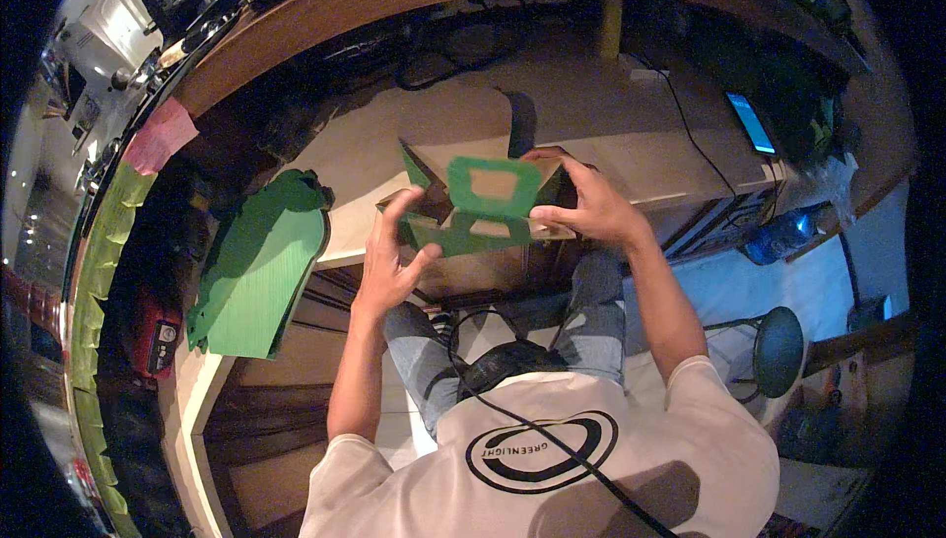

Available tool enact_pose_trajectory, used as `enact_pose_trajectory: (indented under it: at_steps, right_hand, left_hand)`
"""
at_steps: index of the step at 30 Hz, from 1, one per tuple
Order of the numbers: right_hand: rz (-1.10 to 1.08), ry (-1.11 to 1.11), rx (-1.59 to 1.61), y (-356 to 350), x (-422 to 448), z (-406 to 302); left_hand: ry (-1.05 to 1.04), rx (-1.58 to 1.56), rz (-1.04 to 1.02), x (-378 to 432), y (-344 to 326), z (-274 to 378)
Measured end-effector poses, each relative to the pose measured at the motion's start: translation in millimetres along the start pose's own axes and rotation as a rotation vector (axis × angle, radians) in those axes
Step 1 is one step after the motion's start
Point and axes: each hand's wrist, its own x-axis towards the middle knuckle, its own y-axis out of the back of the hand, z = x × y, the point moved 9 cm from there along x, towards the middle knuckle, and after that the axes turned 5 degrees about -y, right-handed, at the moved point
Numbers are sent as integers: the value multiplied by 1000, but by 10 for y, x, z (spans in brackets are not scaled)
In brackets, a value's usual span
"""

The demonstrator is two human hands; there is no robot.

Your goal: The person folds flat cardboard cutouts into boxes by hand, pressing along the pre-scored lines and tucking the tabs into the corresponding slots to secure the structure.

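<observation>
A green cardboard piece (495, 242), partly folded like a small box with cut-out openings, is raised above the desk edge between my hands. My left hand (395, 257) grips its left side, thumb and fingers spread around the edge. My right hand (587, 202) pinches its right side, with the thumb at the front and fingers behind. Part of the piece stands upright and is slightly blurred. To the left, a stack of green sheets (259, 279) with curved outlines rests on the desk (355, 216), a dark green shape at its top.
A phone (751, 124) with a lit screen and cables lie at the right. A blue plastic bottle (780, 239) is beyond the desk's right edge. A red device (159, 342) stands far left; a round stool (778, 352) is at the lower right.
</observation>
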Motion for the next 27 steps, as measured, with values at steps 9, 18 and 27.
enact_pose_trajectory:
  at_steps: [9, 18, 27]
  right_hand:
    - [-65, -87, 20, -103, 8, 124]
    - [193, -4, 291, -144, 191, 167]
    - [240, 224, 314, -91, 63, -180]
  left_hand:
    - [234, -5, 181, -105, -201, -119]
    - [425, -382, 187, 179, -406, -269]
    - [327, -356, 485, 218, -166, -174]
